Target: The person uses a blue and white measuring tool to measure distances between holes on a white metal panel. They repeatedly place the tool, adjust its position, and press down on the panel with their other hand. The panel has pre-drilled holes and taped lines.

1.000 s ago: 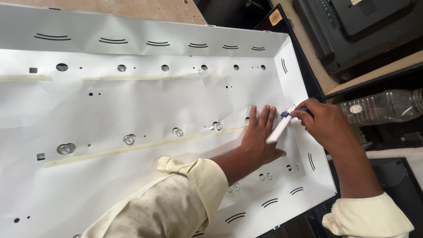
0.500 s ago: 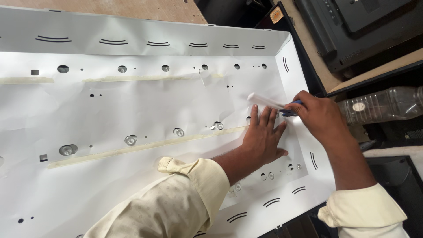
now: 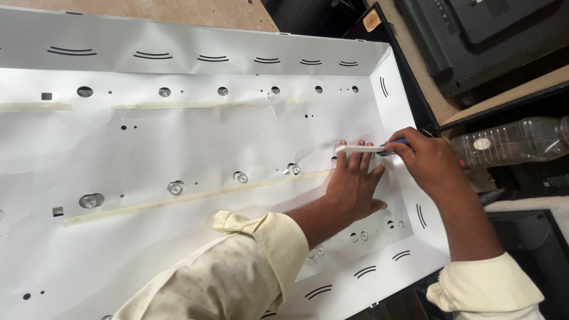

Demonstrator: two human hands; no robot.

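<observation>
Left hand flat, released, on white sheet; right hand grasping blue-tipped tool, perhaps pen.

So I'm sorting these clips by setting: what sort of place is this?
Probably a television repair workshop. A large white reflector sheet with small round lenses lies open like a screen's backlight panel, dark television backs lie nearby, and the right hand works a thin tool beside the left hand.
</observation>
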